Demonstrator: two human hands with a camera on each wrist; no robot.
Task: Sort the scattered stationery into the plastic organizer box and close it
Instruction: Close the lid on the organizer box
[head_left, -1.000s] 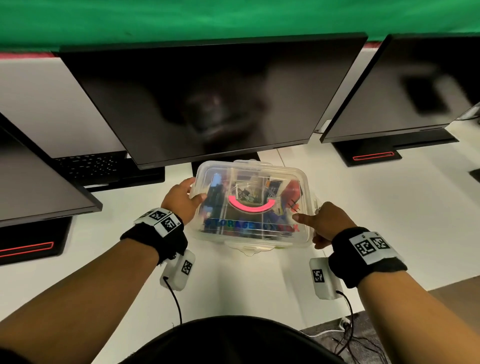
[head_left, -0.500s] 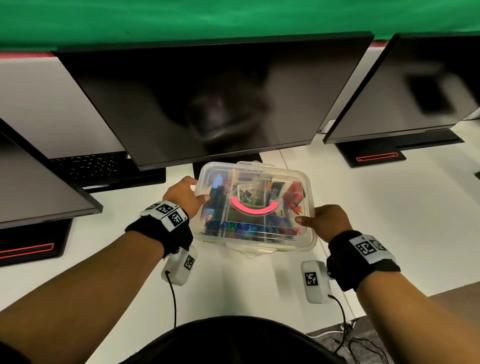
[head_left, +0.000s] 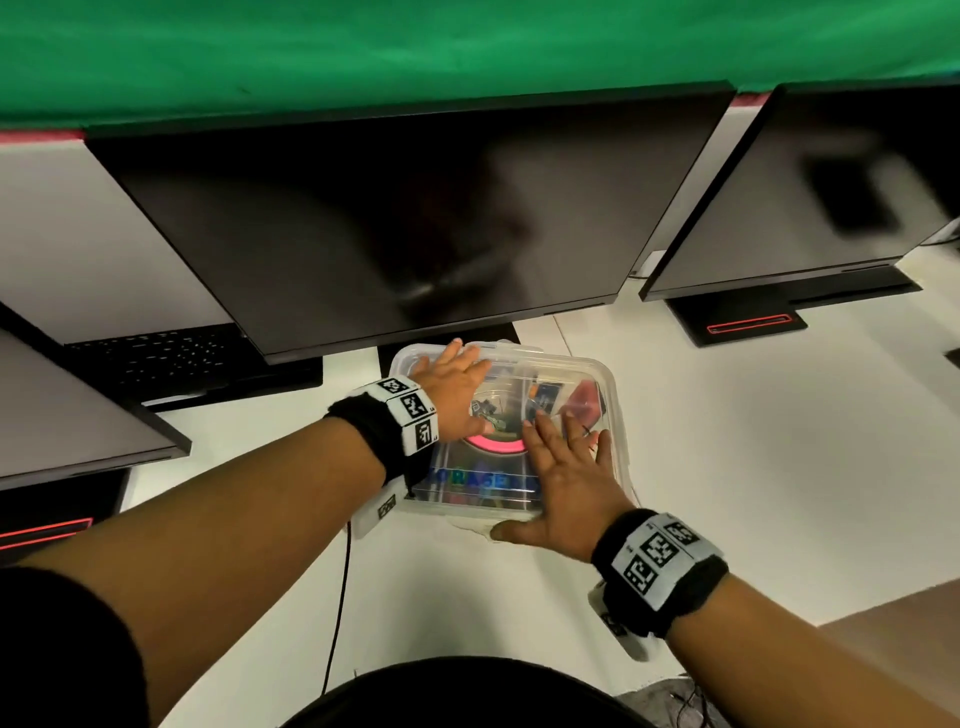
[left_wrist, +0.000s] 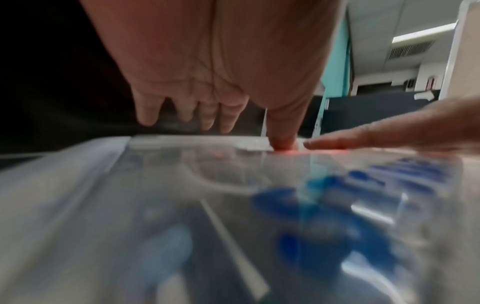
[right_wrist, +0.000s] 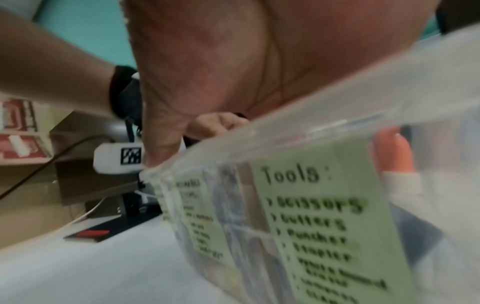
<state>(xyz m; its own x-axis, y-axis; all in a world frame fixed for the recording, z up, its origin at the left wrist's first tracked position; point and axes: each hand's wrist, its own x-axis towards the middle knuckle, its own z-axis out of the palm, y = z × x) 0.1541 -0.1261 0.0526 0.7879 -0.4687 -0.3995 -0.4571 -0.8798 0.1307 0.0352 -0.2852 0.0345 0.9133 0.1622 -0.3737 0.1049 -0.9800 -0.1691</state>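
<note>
The clear plastic organizer box (head_left: 613, 415) sits on the white desk under the middle monitor, lid down, with stationery visible through it. My left hand (head_left: 457, 387) lies flat with spread fingers on the lid's far-left part. My right hand (head_left: 566, 478) lies flat on the near-right part, its thumb at the front edge by the front tab. In the left wrist view the lid (left_wrist: 182, 205) fills the lower frame and my left thumb (left_wrist: 281, 135) presses on it. The right wrist view shows green labels (right_wrist: 324, 226) on the box's front wall, one headed "Tools".
Three dark monitors (head_left: 395, 223) stand along the back of the white desk (head_left: 753, 467); the middle one overhangs the box. A black keyboard (head_left: 156, 358) lies at the back left. Monitor bases with red stripes (head_left: 748, 327) sit at the right and left. The desk's front-right edge drops off.
Both hands have left the box's sides and moved on top of the lid, fingers now spread flat. The view has dipped closer to the box.
</note>
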